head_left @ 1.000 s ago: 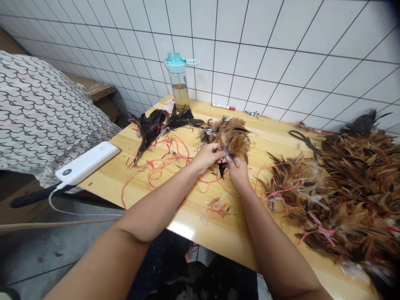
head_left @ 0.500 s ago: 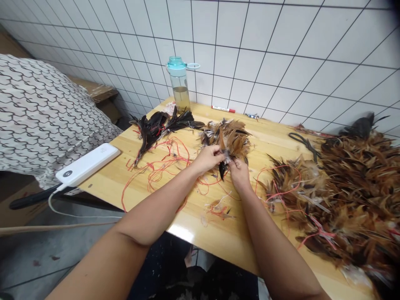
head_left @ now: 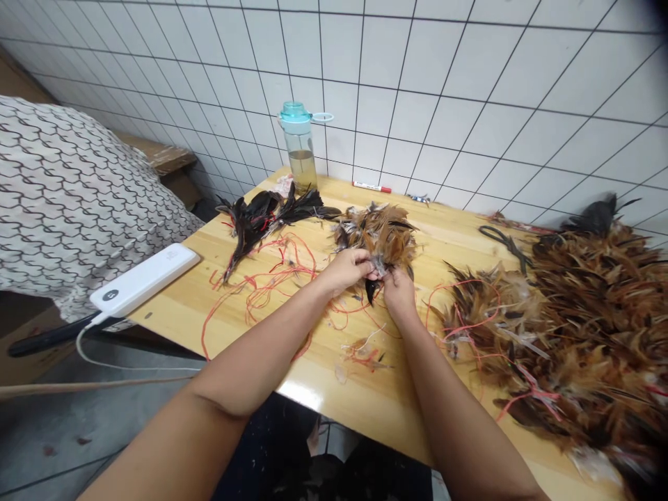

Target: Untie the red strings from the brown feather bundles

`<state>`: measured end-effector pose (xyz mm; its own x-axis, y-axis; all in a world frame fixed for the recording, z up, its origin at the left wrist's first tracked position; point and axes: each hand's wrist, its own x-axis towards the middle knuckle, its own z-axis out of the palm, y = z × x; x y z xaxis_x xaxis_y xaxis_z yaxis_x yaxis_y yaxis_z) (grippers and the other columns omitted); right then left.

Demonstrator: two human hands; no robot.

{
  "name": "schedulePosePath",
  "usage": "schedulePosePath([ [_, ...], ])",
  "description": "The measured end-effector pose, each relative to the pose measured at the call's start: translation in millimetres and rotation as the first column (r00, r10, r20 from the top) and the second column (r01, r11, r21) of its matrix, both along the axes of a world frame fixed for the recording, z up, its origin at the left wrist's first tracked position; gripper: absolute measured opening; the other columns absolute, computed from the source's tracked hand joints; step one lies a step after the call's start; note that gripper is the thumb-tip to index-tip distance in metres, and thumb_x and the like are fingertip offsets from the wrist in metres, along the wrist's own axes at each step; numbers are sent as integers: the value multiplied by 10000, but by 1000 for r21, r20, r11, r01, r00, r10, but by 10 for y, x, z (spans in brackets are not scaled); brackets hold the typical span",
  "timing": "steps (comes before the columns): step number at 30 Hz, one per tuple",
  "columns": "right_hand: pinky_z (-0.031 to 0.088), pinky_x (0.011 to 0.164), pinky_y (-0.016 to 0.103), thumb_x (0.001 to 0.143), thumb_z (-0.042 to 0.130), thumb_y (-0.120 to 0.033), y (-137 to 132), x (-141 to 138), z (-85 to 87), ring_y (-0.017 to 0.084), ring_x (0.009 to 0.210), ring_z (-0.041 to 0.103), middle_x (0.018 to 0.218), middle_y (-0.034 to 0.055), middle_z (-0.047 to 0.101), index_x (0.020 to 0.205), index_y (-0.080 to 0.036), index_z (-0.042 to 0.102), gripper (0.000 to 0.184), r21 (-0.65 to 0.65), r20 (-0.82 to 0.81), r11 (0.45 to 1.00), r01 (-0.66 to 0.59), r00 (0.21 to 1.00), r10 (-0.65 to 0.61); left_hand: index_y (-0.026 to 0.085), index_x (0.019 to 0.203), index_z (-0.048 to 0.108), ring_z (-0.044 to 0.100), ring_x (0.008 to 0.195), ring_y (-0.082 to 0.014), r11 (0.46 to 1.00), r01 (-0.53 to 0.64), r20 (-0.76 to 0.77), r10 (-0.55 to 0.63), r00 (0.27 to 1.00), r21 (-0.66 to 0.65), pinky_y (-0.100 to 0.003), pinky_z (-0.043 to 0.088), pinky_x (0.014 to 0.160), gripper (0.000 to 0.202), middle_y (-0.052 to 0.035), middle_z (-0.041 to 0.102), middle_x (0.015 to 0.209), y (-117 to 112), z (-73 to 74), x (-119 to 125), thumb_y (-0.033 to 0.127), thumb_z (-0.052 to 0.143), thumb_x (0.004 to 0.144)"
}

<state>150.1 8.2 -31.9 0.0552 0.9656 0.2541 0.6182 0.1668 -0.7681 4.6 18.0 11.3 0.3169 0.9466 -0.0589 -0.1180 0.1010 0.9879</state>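
Observation:
Brown feathers fan upward from between my two hands, their pale fluffy base pinched at the fingertips. My left hand is closed on the left side of that base. On the right side, my right hand grips the same feathers with thumb and fingers pressed together. A dark feather tip points down below my fingers. Behind the hands lies a heap of brown feathers, partly merged with the held ones. Loops of red string spread over the table left of my hands.
Black feathers lie at the table's left, before a water bottle. A white power bank with a cable sits at the left edge. A large brown feather pile fills the right side. A red-capped marker rests near the tiled wall.
The view has tilted slightly, so the scene sits a little lower. My hands stay in nearly the same place, still gripping the feathers.

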Motion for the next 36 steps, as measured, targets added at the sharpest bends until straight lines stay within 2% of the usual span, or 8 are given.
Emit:
schedulePosePath([
  [4,467,797,375,858,397,-253,-17,1,5,244,833,591,849,119,676,820,-179,628,245,-1,18,1000,-3,1000,3,89,709,613,605,635,-100,999,38,-2,-38,999,9,-230,472,689,196,-38,651,669,-23,41,-13,261,706,703],
  [7,465,808,369,857,388,-237,-34,-14,14,248,853,596,865,126,681,835,-173,639,260,2,78,1000,-20,997,20,108,673,589,579,591,-103,998,-11,-136,19,991,57,-223,440,630,195,-19,632,615,-6,-3,-3,270,693,704],
  [11,466,797,356,848,375,-201,-57,-37,40,246,844,600,874,135,683,828,-157,646,276,-46,175,998,-37,983,45,129,608,571,525,536,-90,981,-47,-342,110,933,186,-206,381,564,167,8,610,563,28,-76,4,231,592,740],
  [14,460,819,354,826,382,-158,-63,-50,43,248,872,603,910,142,682,848,-152,649,267,-50,221,998,-38,974,49,135,563,558,465,495,-75,971,-46,-388,138,911,236,-197,336,523,161,34,561,512,42,-89,-8,182,550,716],
  [21,448,742,360,816,420,-175,-37,-39,-31,260,816,596,863,139,674,854,-172,644,227,-43,198,998,-54,978,61,134,578,557,502,501,-78,990,29,-251,7,968,138,-191,374,530,127,34,564,528,48,-47,-38,195,578,687],
  [26,439,722,360,817,439,-176,-67,-53,4,271,806,606,866,152,676,865,-166,645,212,-85,208,995,-49,976,66,136,587,563,564,556,-101,975,125,-354,-52,934,186,-198,399,556,138,8,601,576,63,-37,-70,176,554,719],
  [32,434,728,365,842,430,-182,-144,-112,128,289,854,622,951,184,682,887,-140,669,246,-145,324,989,-13,944,60,139,598,598,521,635,-102,908,150,-506,76,859,392,-208,373,607,142,12,569,637,42,-5,-64,183,605,733],
  [36,427,710,345,875,389,-191,-160,-128,128,257,811,620,890,173,683,794,-149,677,301,-126,365,992,-21,929,66,138,540,535,460,609,-91,903,39,-469,185,863,428,-218,330,584,240,26,493,611,4,-3,9,242,673,706],
])
